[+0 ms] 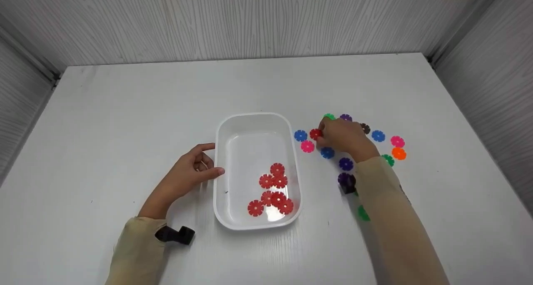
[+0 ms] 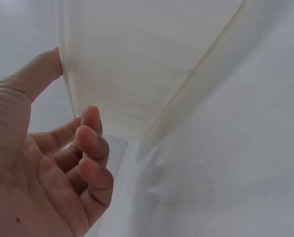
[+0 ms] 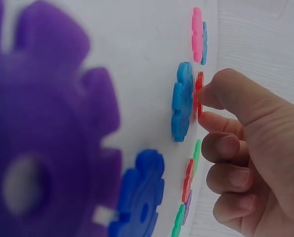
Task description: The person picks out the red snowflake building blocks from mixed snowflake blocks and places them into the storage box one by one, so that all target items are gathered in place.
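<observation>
A white tray [image 1: 258,152] stands at the middle of the table, with several red notched discs [image 1: 255,208] lying in its near right part. My left hand [image 1: 193,170] grips the tray's left side; the thumb lies over the rim and the other fingers are curled outside it. In the left wrist view the thumb and index finger meet the tray's edge. To the right of the tray, my right hand [image 1: 343,137] pinches a red flower-shaped disc [image 1: 315,134] between thumb and index finger. The right wrist view shows that red disc [image 3: 200,96] behind a blue disc [image 3: 183,102].
Loose discs surround my right hand: a pink disc [image 1: 307,146], a blue disc [image 1: 378,135], an orange disc [image 1: 399,153] and several purple and green ones. My right forearm partly covers some. Wood-grain panels [image 1: 233,23] border the table's back and sides.
</observation>
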`<state>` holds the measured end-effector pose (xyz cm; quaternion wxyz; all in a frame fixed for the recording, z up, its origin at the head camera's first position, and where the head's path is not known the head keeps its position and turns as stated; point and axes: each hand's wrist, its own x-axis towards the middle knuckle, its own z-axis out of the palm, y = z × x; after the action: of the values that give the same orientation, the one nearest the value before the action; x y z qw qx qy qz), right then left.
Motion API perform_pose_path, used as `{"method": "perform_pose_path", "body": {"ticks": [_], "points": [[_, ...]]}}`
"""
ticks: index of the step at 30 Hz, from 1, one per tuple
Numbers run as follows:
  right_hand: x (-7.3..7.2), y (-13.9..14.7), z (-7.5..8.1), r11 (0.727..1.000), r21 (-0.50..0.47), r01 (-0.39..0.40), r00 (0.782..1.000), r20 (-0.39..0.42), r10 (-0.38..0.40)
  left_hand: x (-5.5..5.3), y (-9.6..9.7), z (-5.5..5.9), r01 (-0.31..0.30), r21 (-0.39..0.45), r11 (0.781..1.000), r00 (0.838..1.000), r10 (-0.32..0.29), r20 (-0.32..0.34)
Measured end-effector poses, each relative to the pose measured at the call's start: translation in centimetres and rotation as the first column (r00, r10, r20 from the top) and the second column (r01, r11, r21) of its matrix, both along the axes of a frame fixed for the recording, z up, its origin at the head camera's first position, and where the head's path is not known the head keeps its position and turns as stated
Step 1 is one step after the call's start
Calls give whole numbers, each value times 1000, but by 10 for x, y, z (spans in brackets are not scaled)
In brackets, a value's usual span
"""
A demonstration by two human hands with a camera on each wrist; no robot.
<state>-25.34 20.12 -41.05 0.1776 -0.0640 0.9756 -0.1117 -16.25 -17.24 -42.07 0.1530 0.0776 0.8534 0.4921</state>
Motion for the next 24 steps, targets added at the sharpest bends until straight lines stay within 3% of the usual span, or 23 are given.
{"method": "perform_pose_path", "body": {"ticks": [6,18,24], "points": [[3,1,2,1000,-31,-1,1000,-10,1,1,0,1,0,15,1000,1000,0,13],[12,-14,26,996,-47,-81,991,-113,75,-1,1,0,3,7,1000,1000,-3,21],[20,-29,37,987,-132,-88,986,-152,68,0,1,1,2,5,1000,1000,-2,20]]}}
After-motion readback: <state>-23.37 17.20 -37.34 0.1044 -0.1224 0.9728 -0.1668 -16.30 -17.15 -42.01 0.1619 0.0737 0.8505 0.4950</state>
